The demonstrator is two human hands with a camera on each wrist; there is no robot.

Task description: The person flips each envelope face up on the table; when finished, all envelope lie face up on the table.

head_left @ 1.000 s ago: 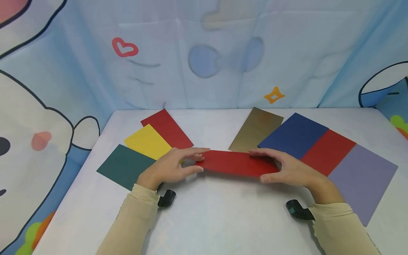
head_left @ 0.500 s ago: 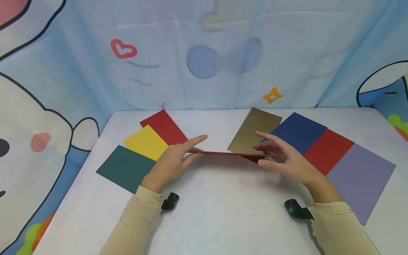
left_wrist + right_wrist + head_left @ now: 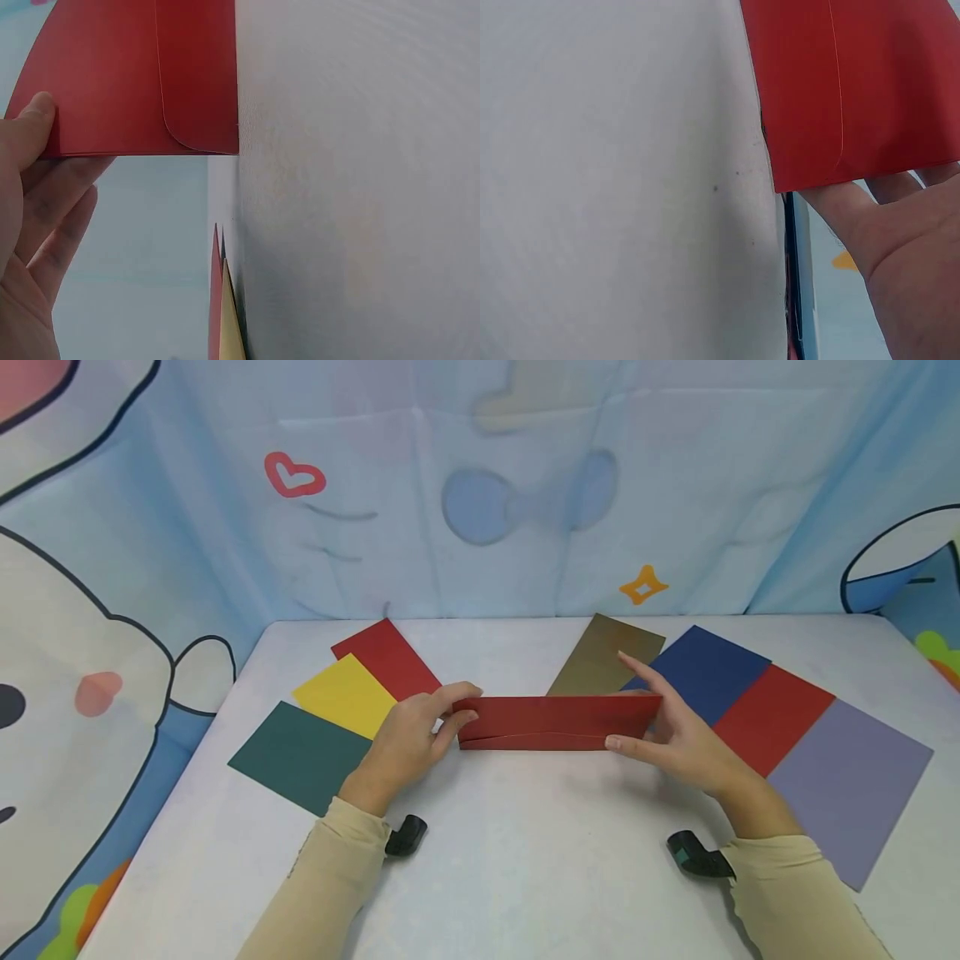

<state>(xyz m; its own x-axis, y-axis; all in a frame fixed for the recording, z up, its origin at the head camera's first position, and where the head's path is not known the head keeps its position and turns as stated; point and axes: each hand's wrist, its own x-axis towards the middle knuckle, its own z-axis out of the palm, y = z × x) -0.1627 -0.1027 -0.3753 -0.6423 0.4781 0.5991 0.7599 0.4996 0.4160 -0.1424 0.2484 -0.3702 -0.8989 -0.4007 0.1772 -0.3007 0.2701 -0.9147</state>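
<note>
A red envelope (image 3: pixel 540 718) is held up off the table, its flap side towards me and the flap along its lower edge. My left hand (image 3: pixel 405 735) pinches its left end. In the left wrist view the left thumb lies on the face of the envelope (image 3: pixel 105 90), with fingers behind it. At the other end is my right hand (image 3: pixel 693 747), index finger stretched upwards and thumb low by the corner. In the right wrist view, fingers of the right hand (image 3: pixel 915 240) pass behind the envelope (image 3: pixel 877 90) and are partly hidden.
Left on the white table (image 3: pixel 510 860) lie a dark red sheet (image 3: pixel 393 656), a yellow sheet (image 3: pixel 348 693) and a green sheet (image 3: pixel 292 752). Opposite are a gold sheet (image 3: pixel 607 652), a blue sheet (image 3: pixel 708 664), a red sheet (image 3: pixel 772 718) and a lilac sheet (image 3: pixel 847 785).
The envelope has turned from a face without visible flap, through edge-on, to its flap side. The left fingers have closed on its end; the right index finger has risen.
</note>
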